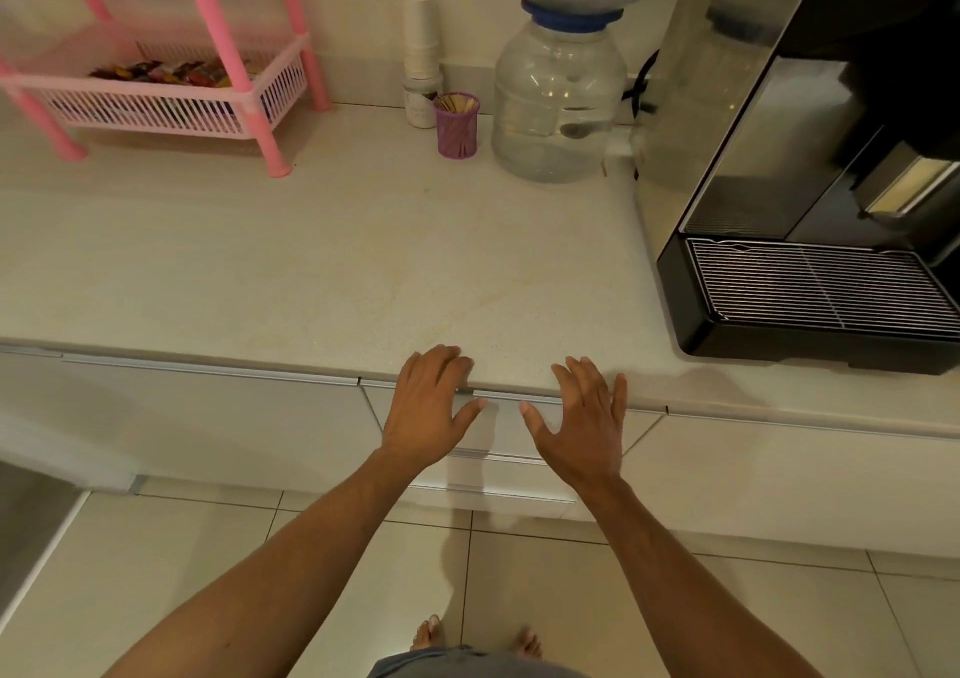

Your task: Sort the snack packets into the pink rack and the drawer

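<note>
Head view, looking down at a pale counter (311, 261) and closed cabinet fronts below. Left hand (426, 407) spread flat, fingers straight, fingertips resting on the counter edge, holding nothing. Right hand (582, 428) likewise splayed and empty, fingers over the same edge, thumb hanging down in front of the drawer (498, 428). Drawer front directly beneath and between both hands, apparently closed or nearly so; contents hidden. Snack packets (161, 73) seen only in the lower tier of the pink rack (171, 100), far left at the back of the counter, well apart from either hand. No loose packets visible elsewhere on the counter.

Judged risks from here: with fingers draped over the edge just above the drawer's top lip, a pinch if pulled or pushed carelessly. Bare toes (431, 636) on the tiled floor below, so stubbed or struck if the drawer was yanked out fast. Could not tell whether sorting was finished, since nothing inside the drawer was visible; reopening might be needed to check. Reaching across toward the rack risked brushing the purple stick holder (457, 126) or the stack of paper cups (420, 38) beside the water jug (558, 105), both light and easily toppled.
</note>
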A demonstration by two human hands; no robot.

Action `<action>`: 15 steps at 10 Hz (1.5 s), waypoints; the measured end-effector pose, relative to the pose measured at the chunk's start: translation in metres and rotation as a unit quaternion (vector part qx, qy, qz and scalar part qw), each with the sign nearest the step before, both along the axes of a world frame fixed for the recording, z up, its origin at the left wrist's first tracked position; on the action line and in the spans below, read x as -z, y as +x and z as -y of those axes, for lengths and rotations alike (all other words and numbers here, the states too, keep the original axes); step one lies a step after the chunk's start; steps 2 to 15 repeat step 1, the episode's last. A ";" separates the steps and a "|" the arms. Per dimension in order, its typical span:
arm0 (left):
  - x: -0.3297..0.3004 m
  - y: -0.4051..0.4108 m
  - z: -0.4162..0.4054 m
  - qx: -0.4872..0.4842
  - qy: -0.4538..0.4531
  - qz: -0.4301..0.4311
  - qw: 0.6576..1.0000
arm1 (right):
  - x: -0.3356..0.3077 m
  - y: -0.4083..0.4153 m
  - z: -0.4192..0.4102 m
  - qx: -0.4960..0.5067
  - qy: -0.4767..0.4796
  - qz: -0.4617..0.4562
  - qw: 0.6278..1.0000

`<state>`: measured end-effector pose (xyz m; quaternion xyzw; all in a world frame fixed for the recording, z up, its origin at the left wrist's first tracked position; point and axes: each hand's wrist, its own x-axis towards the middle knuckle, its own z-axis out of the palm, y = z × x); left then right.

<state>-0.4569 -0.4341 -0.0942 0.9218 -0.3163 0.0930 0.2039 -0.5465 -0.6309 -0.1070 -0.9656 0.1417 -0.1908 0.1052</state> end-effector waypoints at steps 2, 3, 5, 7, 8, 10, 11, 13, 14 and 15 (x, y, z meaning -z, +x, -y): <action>0.000 -0.004 -0.007 -0.037 0.008 -0.010 0.999 | -0.004 0.008 -0.011 -0.040 -0.025 0.019 0.999; 0.000 -0.004 -0.007 -0.037 0.008 -0.010 0.999 | -0.004 0.008 -0.011 -0.040 -0.025 0.019 0.999; 0.000 -0.004 -0.007 -0.037 0.008 -0.010 0.999 | -0.004 0.008 -0.011 -0.040 -0.025 0.019 0.999; 0.000 -0.004 -0.007 -0.037 0.008 -0.010 0.999 | -0.004 0.008 -0.011 -0.040 -0.025 0.019 0.999; 0.000 -0.004 -0.007 -0.037 0.008 -0.010 0.999 | -0.004 0.008 -0.011 -0.040 -0.025 0.019 0.999; 0.000 -0.004 -0.007 -0.037 0.008 -0.010 0.999 | -0.004 0.008 -0.011 -0.040 -0.025 0.019 0.999; 0.000 -0.004 -0.007 -0.037 0.008 -0.010 0.999 | -0.004 0.008 -0.011 -0.040 -0.025 0.019 0.999; 0.000 -0.004 -0.007 -0.037 0.008 -0.010 0.999 | -0.004 0.008 -0.011 -0.040 -0.025 0.019 0.999; 0.000 -0.004 -0.007 -0.037 0.008 -0.010 0.999 | -0.004 0.008 -0.011 -0.040 -0.025 0.019 0.999; 0.000 -0.004 -0.007 -0.037 0.008 -0.010 0.999 | -0.004 0.008 -0.011 -0.040 -0.025 0.019 0.999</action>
